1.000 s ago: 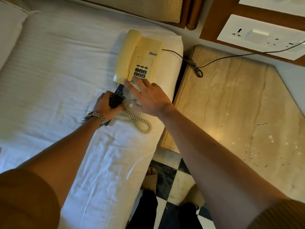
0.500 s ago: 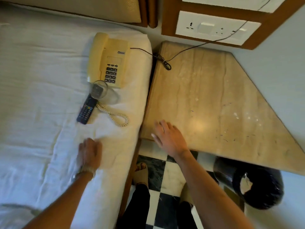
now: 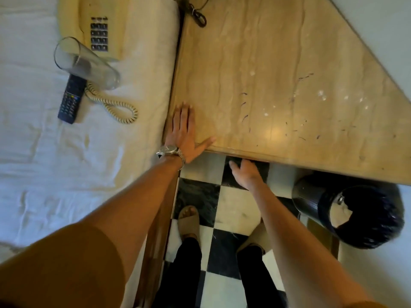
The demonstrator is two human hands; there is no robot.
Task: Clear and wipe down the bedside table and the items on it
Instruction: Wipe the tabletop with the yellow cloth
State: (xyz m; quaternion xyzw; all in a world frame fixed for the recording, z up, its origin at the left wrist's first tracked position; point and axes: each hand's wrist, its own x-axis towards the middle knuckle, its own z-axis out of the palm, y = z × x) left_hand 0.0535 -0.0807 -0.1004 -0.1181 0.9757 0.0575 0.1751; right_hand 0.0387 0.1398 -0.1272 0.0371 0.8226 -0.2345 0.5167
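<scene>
The beige marble bedside table carries dust specks and small dark marks on its right half. My left hand, with a wristwatch, lies flat and open on the table's near left corner. My right hand hangs below the table's front edge, fingers loosely apart, holding nothing. On the white bed to the left lie a cream telephone with its coiled cord, a clear drinking glass on its side, and a black remote.
A black waste bin with a dark liner stands under the table's right side. The phone's black cable crosses the table's far left corner. My feet in sandals stand on the black-and-white checkered floor between bed and table.
Both hands let go of the glass and remote on the bed and drew back. My left hand moved right onto the table corner; my right hand dropped below the table's front edge.
</scene>
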